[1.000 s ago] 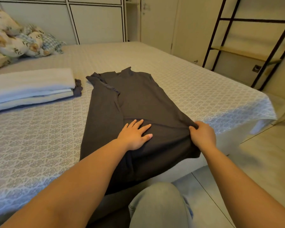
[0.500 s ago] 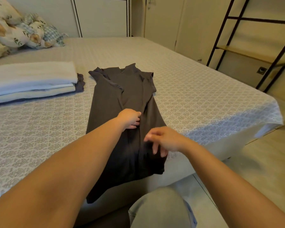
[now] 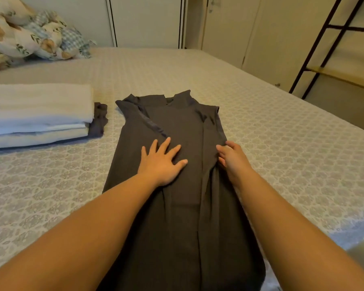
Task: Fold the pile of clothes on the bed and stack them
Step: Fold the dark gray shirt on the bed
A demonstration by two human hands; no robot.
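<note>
A dark grey garment lies lengthwise on the bed, collar at the far end, with both long sides folded in to a narrow strip. Its near end hangs over the bed's front edge. My left hand rests flat on its middle with fingers spread. My right hand touches the folded right edge with fingers extended. A stack of folded clothes, white and cream on top with a dark piece underneath, sits at the left of the bed.
Floral pillows lie at the far left of the bed. White wardrobe doors stand behind it. A black metal shelf frame rises at the right, beside the bed's right edge.
My right hand carried the garment's right side over towards the middle, then moved out to the new folded edge. My left hand went from curled to flat on the cloth. The view moved closer.
</note>
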